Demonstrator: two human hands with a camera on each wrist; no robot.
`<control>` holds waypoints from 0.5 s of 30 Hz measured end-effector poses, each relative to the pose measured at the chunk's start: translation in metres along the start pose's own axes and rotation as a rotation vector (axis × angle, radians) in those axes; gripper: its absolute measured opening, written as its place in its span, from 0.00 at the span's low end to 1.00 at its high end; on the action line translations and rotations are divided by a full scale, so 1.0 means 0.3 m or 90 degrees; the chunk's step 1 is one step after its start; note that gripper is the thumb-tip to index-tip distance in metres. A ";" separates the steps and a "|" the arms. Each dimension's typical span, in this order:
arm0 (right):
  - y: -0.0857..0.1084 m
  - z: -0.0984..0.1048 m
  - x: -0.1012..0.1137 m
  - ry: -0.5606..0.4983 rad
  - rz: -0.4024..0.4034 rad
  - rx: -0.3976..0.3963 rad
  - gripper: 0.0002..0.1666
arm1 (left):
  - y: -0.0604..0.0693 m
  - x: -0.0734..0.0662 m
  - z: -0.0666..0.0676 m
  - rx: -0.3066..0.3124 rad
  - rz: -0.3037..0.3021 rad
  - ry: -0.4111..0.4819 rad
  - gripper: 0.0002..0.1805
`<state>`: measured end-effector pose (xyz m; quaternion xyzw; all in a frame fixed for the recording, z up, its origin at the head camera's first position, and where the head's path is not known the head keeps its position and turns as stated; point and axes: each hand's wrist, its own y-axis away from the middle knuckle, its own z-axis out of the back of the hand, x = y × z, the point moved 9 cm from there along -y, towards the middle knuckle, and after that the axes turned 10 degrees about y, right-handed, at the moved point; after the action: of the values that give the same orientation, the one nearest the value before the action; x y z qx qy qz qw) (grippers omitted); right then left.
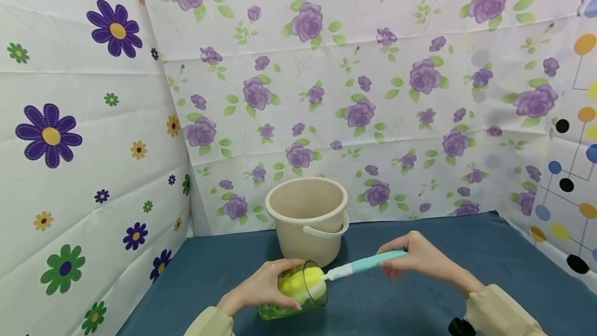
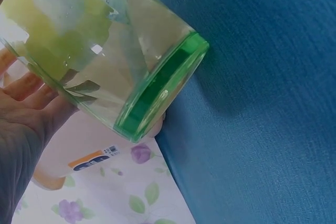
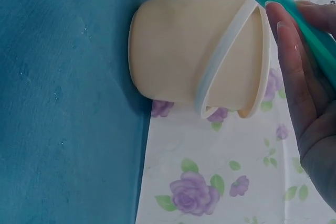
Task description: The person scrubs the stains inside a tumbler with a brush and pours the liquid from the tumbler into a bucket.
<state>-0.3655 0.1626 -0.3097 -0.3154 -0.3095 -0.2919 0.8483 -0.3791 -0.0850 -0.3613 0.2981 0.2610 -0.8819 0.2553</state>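
My left hand (image 1: 266, 288) curls its fingers round a clear, green-based cylindrical cup (image 1: 274, 312), tilted before the cream plastic bucket (image 1: 307, 241); my right hand (image 1: 416, 258) pinches a teal-and-white-handled brush (image 1: 366, 263), its yellow sponge head (image 1: 314, 276) inside. Scrubbing, I judge; next calls for steady twisting.

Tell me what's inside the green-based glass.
Inside the glass is the brush's yellow sponge head, with its turquoise handle leading out of the mouth. In the head view, the left hand covers part of the glass, so whatever lies behind that hand is hidden there.
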 end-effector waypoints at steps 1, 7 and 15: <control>-0.002 0.004 -0.006 0.004 0.000 -0.002 0.10 | 0.000 -0.002 0.001 -0.001 0.000 0.002 0.42; 0.001 0.016 -0.030 0.022 -0.003 0.000 0.11 | 0.004 -0.006 0.003 -0.003 0.002 0.010 0.42; 0.034 0.001 -0.054 -0.006 -0.004 0.020 0.11 | 0.005 -0.009 -0.007 0.009 -0.012 0.004 0.41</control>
<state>-0.3689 0.1739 -0.3247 -0.3028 -0.3191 -0.2878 0.8506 -0.3755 -0.0841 -0.3614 0.3004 0.2581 -0.8851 0.2443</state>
